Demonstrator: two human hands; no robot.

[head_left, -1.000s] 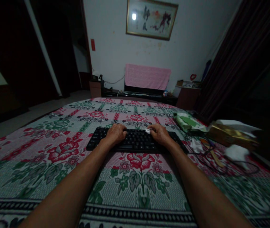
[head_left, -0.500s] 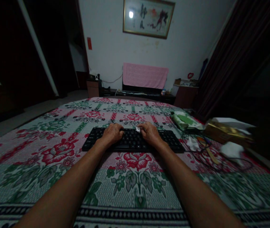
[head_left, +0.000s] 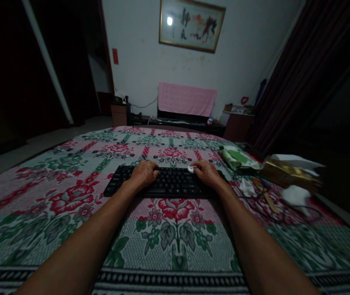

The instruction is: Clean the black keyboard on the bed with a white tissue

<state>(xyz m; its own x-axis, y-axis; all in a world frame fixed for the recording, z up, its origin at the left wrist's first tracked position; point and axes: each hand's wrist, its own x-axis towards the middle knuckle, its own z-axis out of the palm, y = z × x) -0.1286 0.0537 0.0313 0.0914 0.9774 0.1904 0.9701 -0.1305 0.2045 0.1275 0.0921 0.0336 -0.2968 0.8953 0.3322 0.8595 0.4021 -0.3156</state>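
A black keyboard (head_left: pixel 171 189) lies flat on the flowered bedspread in front of me. My left hand (head_left: pixel 145 173) rests over its left half, with the fingers curled at the far edge and the thumb along the keys; the fingertips are hidden. Between the thumb and fingers of my right hand (head_left: pixel 207 173) is a small white wad of tissue (head_left: pixel 190 168). That wad touches the keyboard's far edge, right of the middle. My right hand and wrist cover much of the keys on the right side.
On the right lie a green tissue pack (head_left: pixel 239 158), a gold box (head_left: pixel 288 172), a crumpled tissue (head_left: pixel 247 188), a larger white wad (head_left: pixel 296 195), a wooden-handled tool (head_left: pixel 270 201) and a black cable (head_left: pixel 281 221). Beyond the bed, a pink cloth (head_left: pixel 187 98) covers a screen.
My right hand has slid to the right along the keyboard's far edge with the tissue in it. My left hand keeps its place on the keyboard. The camera view has shifted slightly.
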